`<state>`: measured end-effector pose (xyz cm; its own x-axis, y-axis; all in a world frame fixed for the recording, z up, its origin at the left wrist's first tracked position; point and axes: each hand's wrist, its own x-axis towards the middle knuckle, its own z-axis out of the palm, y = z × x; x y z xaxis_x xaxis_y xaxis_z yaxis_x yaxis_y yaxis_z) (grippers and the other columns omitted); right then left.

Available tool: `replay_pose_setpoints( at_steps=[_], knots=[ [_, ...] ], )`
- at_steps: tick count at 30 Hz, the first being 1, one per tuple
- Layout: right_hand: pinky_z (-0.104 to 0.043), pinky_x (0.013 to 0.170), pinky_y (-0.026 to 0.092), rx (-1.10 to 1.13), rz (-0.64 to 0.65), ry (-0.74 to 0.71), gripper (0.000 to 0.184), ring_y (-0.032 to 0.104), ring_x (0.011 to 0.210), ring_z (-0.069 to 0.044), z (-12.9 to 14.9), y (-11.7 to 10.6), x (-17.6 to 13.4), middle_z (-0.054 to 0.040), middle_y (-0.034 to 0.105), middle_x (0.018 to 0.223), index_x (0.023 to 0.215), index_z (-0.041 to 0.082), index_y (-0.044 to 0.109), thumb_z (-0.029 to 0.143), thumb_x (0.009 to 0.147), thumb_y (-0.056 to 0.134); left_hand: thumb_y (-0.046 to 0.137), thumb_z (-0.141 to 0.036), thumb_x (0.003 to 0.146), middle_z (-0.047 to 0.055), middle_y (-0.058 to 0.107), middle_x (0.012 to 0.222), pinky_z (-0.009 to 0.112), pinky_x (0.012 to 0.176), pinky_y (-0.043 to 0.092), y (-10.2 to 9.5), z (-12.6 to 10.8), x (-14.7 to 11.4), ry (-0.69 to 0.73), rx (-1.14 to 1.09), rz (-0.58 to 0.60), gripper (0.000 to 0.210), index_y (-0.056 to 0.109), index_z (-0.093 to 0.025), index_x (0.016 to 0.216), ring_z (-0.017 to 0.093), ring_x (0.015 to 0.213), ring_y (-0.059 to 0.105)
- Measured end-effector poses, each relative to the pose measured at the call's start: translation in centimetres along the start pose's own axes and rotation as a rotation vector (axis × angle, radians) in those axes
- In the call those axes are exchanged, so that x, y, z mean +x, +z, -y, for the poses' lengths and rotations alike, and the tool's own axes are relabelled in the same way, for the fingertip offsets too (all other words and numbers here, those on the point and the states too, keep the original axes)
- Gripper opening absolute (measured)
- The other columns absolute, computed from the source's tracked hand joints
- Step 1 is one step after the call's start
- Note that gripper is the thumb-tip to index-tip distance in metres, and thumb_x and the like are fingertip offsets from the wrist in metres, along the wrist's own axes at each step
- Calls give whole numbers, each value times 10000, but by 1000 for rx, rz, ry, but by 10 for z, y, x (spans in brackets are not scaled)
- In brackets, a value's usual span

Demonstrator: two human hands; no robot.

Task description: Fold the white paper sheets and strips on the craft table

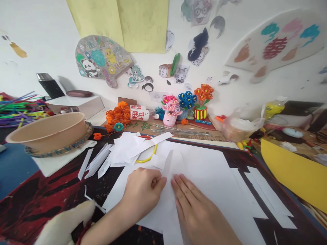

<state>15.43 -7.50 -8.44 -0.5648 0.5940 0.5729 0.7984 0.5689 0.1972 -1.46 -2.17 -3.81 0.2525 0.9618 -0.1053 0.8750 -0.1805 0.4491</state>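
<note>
The left hand (144,186) is curled, thumb at a paper strip's (168,164) edge, though whether it pinches I cannot tell; the right hand (195,207) lies flat, apparently steadying the strip on the white sheet (209,166). Loose strips (269,194) sit aside on the table (58,185), seemingly leaving room.

White paper (209,175), yellow ring (146,160), red-yellow striped pot (200,113)

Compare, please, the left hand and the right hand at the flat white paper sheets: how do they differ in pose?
The left hand is curled like a loose fist, while the right hand is flattened. The right hand's fingers stretch forward, close together; the left hand's fingers are bent inward. Both are bare, with their backs visible, over the flat white paper sheets.
</note>
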Motion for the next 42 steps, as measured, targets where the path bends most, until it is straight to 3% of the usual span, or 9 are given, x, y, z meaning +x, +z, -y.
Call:
replay_pose_setpoints(
  at_steps=[15, 20, 24, 33, 38, 42],
  knots=[
    [-364, 848, 598, -41, 48, -59, 317, 631, 1072, -317, -1, 1, -1, -189, 661, 1150, 1042, 34, 702, 100, 884, 435, 444, -343, 825, -43, 349, 485, 270, 531, 202, 2, 1, -2, 16, -39, -12, 379, 313, -182, 507, 111, 492, 296],
    [-330, 838, 600, -39, -34, -6, 323, 646, 1054, -293, -1, 5, -2, -189, 668, 1138, 1080, 17, 683, 127, 902, 436, 440, -372, 838, -42, 378, 488, 264, 527, 215, 1, 4, -4, 16, -50, -22, 391, 329, -183, 514, 111, 495, 333],
    [-318, 861, 587, -27, -28, -19, 294, 641, 1074, -268, -3, 5, -5, -167, 671, 1146, 1050, 57, 701, 134, 899, 461, 500, -432, 811, -40, 435, 501, 260, 531, 229, -4, 2, -5, 67, -25, 26, 393, 380, -187, 528, 117, 512, 376],
    [-293, 818, 599, 2, -99, -10, 264, 692, 968, -236, -6, -3, -5, -126, 733, 1012, 912, 104, 739, 60, 861, 484, 559, -365, 765, -38, 467, 510, 259, 550, 256, -3, 1, -8, 61, -104, 39, 345, 399, -185, 518, 118, 531, 406],
    [-346, 830, 593, 171, -127, 148, 306, 673, 1006, -256, -7, -14, 7, -146, 702, 1099, 1109, 71, 666, 99, 883, 461, 519, -418, 808, -59, 307, 492, 249, 502, 221, -3, 5, -4, 21, -390, -18, 423, 311, -195, 515, 102, 497, 294],
    [-374, 812, 584, 542, -93, 552, 506, 633, 1076, -261, -16, -15, 9, -152, 589, 1286, 1390, 164, 401, 299, 910, 486, 533, -469, 816, -49, 390, 518, 234, 502, 261, -12, 5, -4, -12, -635, -133, 395, 460, -180, 556, 99, 511, 331]
  ],
)
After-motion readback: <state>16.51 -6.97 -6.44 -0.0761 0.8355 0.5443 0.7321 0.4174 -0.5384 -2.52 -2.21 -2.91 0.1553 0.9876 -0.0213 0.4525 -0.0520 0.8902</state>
